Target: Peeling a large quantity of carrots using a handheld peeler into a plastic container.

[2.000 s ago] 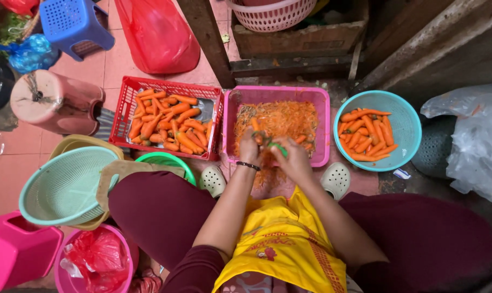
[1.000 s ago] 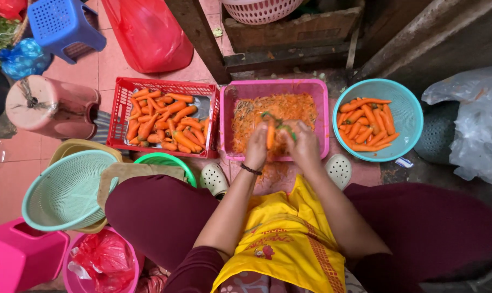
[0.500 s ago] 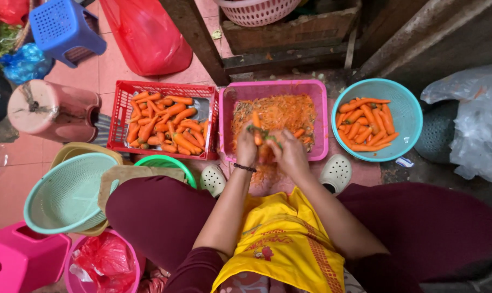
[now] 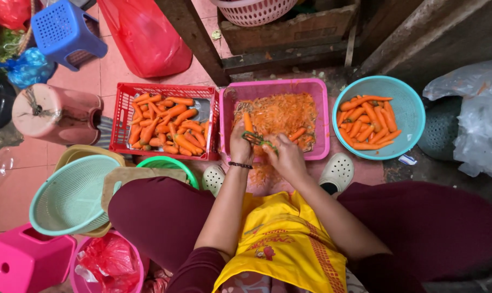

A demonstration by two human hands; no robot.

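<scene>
Head view, looking down: a seated person in a yellow apron (image 4: 281, 244) & maroon trousers peels carrots over a pink tub on a tiled floor. Nearest the lap, pale clogs (image 4: 337, 172) flank the tub's near edge. The left hand (image 4: 240, 145) is closed round a carrot (image 4: 248, 122), held upright w/ its tip pointing away over the tub; a dark bead bracelet (image 4: 239, 164) sits on that wrist. The right hand (image 4: 285, 155) grips a small green-handled peeler (image 4: 257, 140), blade touching the carrot's lower part. Both hands hover over the near half of the pink tub (image 4: 322, 116), which is heaped w/ orange peelings. Left of it, touching, a red crate (image 4: 121, 122) holds unpeeled carrots; to the right, just beside, a teal bowl (image 4: 411, 116) holds peeled ones. Nearer on the left: a mint colander (image 4: 67, 198), green basin rim, pink stool (image 4: 23, 260) & a pink bucket w/ red bag. Farther back: blue stool (image 4: 67, 30), red plastic sack (image 4: 145, 35), pink basket on a wooden shelf.
</scene>
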